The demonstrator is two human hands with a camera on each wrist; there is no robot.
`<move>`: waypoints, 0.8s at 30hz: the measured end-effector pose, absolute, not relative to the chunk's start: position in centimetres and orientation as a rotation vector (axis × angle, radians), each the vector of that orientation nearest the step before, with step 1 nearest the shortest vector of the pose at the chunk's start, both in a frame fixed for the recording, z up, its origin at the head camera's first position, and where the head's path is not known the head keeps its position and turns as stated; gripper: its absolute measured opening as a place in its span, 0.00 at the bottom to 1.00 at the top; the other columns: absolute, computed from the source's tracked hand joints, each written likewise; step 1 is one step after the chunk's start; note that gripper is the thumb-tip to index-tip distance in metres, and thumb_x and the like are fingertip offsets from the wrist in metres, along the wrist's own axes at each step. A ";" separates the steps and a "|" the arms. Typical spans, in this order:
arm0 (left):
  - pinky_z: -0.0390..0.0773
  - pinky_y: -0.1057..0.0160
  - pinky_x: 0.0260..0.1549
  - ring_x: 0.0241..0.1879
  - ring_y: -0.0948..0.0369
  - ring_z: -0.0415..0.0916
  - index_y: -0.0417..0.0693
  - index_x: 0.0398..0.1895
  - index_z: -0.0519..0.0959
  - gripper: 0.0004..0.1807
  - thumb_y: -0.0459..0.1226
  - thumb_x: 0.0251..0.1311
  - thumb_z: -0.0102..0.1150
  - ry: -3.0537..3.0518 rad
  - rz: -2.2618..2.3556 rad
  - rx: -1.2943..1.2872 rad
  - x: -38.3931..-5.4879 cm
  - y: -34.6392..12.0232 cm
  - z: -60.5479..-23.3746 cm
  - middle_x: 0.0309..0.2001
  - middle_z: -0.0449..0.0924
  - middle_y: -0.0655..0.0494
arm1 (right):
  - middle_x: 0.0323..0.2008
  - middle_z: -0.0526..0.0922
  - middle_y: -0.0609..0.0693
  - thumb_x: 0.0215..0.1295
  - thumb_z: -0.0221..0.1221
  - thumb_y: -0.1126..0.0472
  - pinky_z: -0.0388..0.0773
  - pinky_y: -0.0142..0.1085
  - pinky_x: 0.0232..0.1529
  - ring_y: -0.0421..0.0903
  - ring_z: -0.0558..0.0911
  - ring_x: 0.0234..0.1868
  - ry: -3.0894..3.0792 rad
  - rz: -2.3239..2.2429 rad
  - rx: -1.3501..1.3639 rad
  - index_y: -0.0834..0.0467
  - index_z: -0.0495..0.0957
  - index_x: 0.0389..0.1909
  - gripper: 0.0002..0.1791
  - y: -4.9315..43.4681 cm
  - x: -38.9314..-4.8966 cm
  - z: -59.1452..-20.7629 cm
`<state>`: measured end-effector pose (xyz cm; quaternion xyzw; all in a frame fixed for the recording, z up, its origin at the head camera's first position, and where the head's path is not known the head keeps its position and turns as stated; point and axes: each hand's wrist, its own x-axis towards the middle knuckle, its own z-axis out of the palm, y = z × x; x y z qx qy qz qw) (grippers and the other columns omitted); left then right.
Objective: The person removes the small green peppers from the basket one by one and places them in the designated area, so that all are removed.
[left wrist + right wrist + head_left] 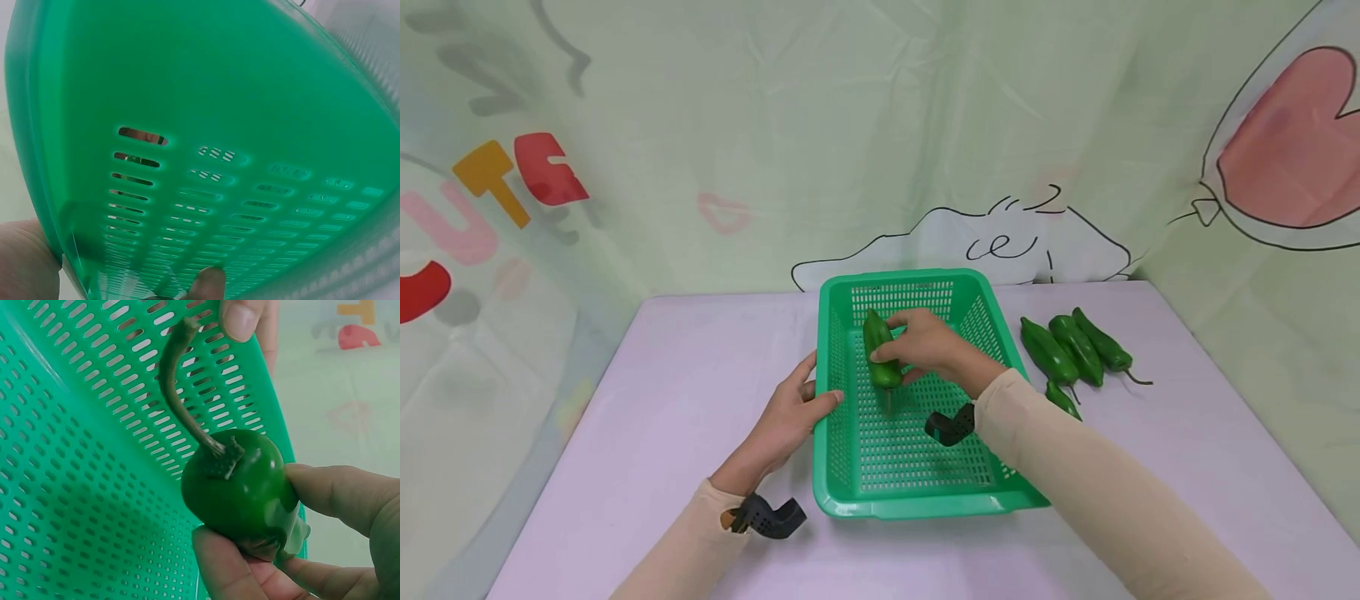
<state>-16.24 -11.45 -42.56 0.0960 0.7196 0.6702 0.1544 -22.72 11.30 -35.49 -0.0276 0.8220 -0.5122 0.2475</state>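
Note:
A green pepper (880,348) with a curved stem is pinched between the thumb and fingers of my right hand (921,343), inside the green plastic basket (917,507). In the right wrist view the pepper (240,487) shows its stem end toward the camera. My left hand (790,410) grips the basket's left rim, thumb over the top and fingers against the outer wall. The left wrist view is mostly filled by the slotted basket wall (187,75), with a fingertip (209,282) against it at the bottom.
Right of the basket, several green peppers (1078,348) lie on the pale table (722,350), one small pepper (1062,402) partly hidden behind the right sleeve. A printed curtain (850,125) hangs behind and along the sides. Each wrist wears a black camera mount (767,517).

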 end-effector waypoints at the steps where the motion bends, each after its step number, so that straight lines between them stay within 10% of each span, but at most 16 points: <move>1: 0.89 0.48 0.44 0.52 0.37 0.84 0.55 0.86 0.46 0.43 0.33 0.74 0.55 2.062 1.920 0.276 -16.2 -11.5 -42.5 0.63 0.76 0.27 | 0.53 0.81 0.66 0.68 0.67 0.65 0.88 0.53 0.47 0.56 0.89 0.44 2.241 -1.397 -0.074 0.66 0.63 0.75 0.38 11.4 -22.7 -35.4; 24: 0.89 0.47 0.43 0.50 0.38 0.85 0.53 0.86 0.48 0.43 0.31 0.73 0.56 2.072 1.930 0.263 -16.2 -11.4 -42.6 0.61 0.77 0.26 | 0.55 0.76 0.66 0.69 0.66 0.63 0.89 0.50 0.45 0.57 0.87 0.48 2.255 -1.466 -0.052 0.65 0.59 0.78 0.41 14.0 -21.6 -33.7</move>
